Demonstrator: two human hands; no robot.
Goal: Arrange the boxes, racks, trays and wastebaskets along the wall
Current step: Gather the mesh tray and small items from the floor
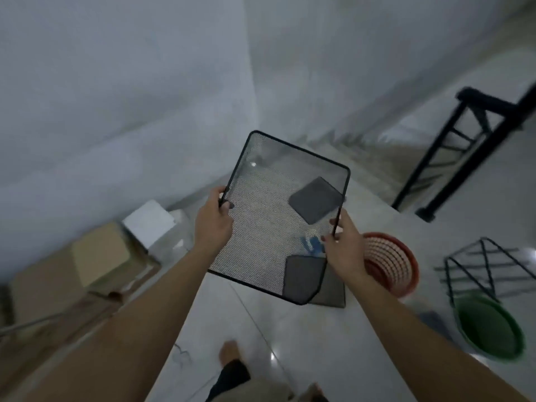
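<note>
You have one black square wire-mesh wastebasket [269,227] at frame centre, one red slatted plastic basket [391,265] and one green round plastic basket [490,326] at lower right, one black wire rack [487,265] at right, two brown cardboard boxes [98,253] and one white box [149,221] at left.

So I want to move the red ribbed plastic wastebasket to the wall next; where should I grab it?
Take the red ribbed plastic wastebasket by its top rim, coming from above on its right side. It seems to stand upright on the floor with its mouth open, so the rim is easy to hook fingers over. Its left side is crowded by the black mesh wastebasket held in the left hand and right hand.
</note>
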